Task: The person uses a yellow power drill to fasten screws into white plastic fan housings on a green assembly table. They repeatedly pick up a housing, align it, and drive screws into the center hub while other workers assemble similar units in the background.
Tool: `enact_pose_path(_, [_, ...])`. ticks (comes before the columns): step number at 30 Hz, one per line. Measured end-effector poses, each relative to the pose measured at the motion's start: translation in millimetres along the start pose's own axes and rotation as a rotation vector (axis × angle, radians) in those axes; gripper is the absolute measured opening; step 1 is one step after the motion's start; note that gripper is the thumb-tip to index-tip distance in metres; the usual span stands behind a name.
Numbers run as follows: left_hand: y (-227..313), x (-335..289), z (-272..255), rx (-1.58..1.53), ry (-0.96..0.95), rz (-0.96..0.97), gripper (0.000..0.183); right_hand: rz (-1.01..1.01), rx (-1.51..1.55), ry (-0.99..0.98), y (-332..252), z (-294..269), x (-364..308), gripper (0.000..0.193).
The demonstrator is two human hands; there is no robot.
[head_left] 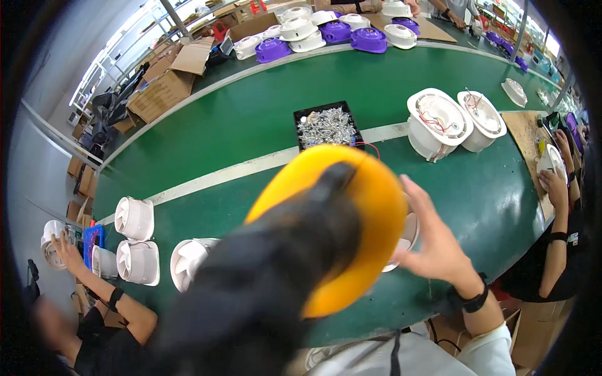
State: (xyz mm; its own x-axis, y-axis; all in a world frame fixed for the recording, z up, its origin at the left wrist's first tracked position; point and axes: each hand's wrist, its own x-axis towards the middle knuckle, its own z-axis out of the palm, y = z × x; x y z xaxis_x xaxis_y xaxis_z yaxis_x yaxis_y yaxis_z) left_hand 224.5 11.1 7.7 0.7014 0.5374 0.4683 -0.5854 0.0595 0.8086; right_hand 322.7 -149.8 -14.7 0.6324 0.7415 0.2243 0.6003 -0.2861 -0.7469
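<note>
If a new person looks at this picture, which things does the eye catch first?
First comes the big yellow and black tool, blurred, very near the camera and covering the centre. Just right of it, the right hand is open beside a partly hidden white housing on the green conveyor belt. Behind it sits a black tray of screws.

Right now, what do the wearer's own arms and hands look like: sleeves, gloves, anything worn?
The right hand is bare and ungloved, with a black wristband and a white short sleeve above it. The left hand cannot be seen; a blurred black and yellow rounded object near the camera covers that side.
</note>
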Motion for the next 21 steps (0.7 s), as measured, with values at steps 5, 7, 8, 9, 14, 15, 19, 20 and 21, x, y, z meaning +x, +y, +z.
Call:
enact_pose_path(5, [-13,11,0,0.091,-0.018,0.034,0.049,0.446,0.128,-0.121,23,-24,-14,0.064])
enact_pose_path(7, [-5,14,-2,0.133,0.026,0.055,0.049,0.538,0.236,-0.235,21,-31,-9,0.062])
enact_pose_path(8, [-2,17,-6,0.134,0.059,0.079,0.050,0.584,0.338,-0.279,21,-33,-6,0.061])
enact_pose_path(9, [0,21,-9,0.128,0.091,0.110,0.051,0.630,0.440,-0.322,22,-36,-3,0.061])
enact_pose_path(14, [1,26,-17,0.282,0.035,0.189,0.048,0.727,0.513,-0.282,31,-37,7,0.060])
enact_pose_path(15, [0,27,-20,0.299,0.017,0.195,0.047,0.731,0.516,-0.281,31,-38,9,0.060])
enact_pose_path(19, [-7,27,-13,0.166,0.037,0.142,0.045,0.712,0.504,-0.360,40,-40,12,0.059])
enact_pose_path(20, [-5,27,-9,0.121,0.051,0.112,0.045,0.721,0.516,-0.372,39,-40,13,0.059])
enact_pose_path(21, [-12,25,-12,0.142,0.054,0.096,0.045,0.729,0.527,-0.383,37,-40,15,0.058])
